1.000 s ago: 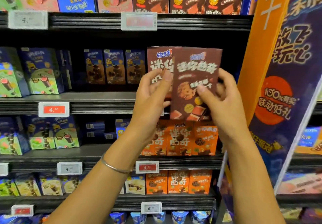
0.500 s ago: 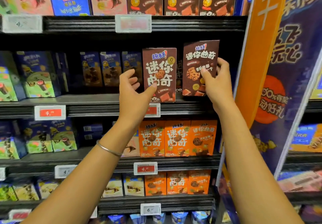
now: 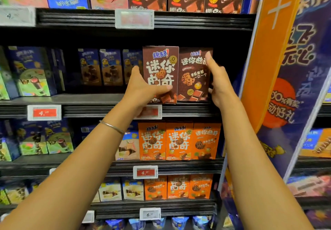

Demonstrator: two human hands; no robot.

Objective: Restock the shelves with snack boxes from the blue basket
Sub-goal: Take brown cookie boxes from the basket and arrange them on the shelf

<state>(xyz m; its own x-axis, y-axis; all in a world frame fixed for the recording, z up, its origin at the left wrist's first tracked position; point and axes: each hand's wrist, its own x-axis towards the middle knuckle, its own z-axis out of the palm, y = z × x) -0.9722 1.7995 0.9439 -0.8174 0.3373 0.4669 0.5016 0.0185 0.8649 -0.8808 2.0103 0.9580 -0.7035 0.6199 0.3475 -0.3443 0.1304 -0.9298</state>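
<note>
Cardboard lands: the right brown box, airborne a moment ago, stands on the shelf touching the left brown box; our left hand and right hand each pinch one, nearly stocked.

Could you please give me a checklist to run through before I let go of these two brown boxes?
1. Left box upright on the shelf: ok.
2. Right box upright beside it, no visible gap: ok.
3. Fronts level: not ok; the left box seems slightly forward.
4. Hands free: not ok; the left hand holds the left box and the right hand holds the right box.
5. Price tag below matches: cannot tell; it is blurred and partly behind the left wrist.
6. Stock left in the basket: cannot tell; it is not in view.
</note>
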